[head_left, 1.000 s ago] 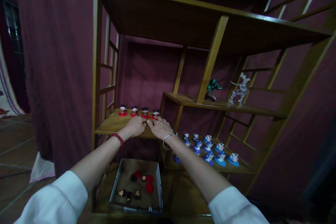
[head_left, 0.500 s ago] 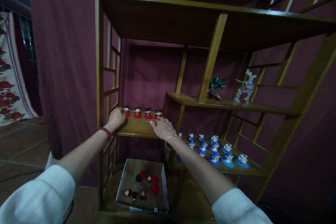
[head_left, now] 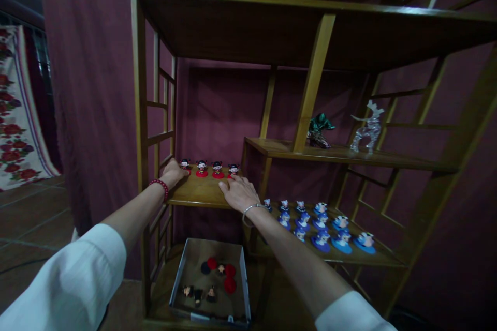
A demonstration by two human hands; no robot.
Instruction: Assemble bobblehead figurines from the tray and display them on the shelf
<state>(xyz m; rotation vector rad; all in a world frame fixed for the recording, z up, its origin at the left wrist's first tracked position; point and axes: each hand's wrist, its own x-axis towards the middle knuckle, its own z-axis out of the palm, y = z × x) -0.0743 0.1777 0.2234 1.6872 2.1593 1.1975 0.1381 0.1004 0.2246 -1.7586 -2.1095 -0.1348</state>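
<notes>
A row of several small black-haired figurines on red round bases stands on the left wooden shelf (head_left: pixel 202 195). My left hand (head_left: pixel 173 172), with a red bead bracelet, is at the leftmost figurine (head_left: pixel 185 164), its fingers closed against that figurine's side and base. At the other end, my right hand (head_left: pixel 239 192) wears a silver bangle. Its thumb is spread from the fingers, whose tips touch the front of the rightmost figurine (head_left: pixel 233 169) near the base. Between the hands stand two more figurines, one being the left-middle figurine (head_left: pixel 201 167).
Below, an open cardboard box (head_left: pixel 244 282) holds loose figurines and red and dark discs. Blue-based figurines (head_left: pixel 321 238) fill the lower right shelf. Above them stand a clear deer-like ornament (head_left: pixel 368 129) and a dark green ornament (head_left: pixel 320 129). A wooden upright (head_left: pixel 313 83) divides the shelves.
The view has shifted slightly. Both hands remain at the two ends of the figurine row, with little visible movement, and the figurines keep their order.
</notes>
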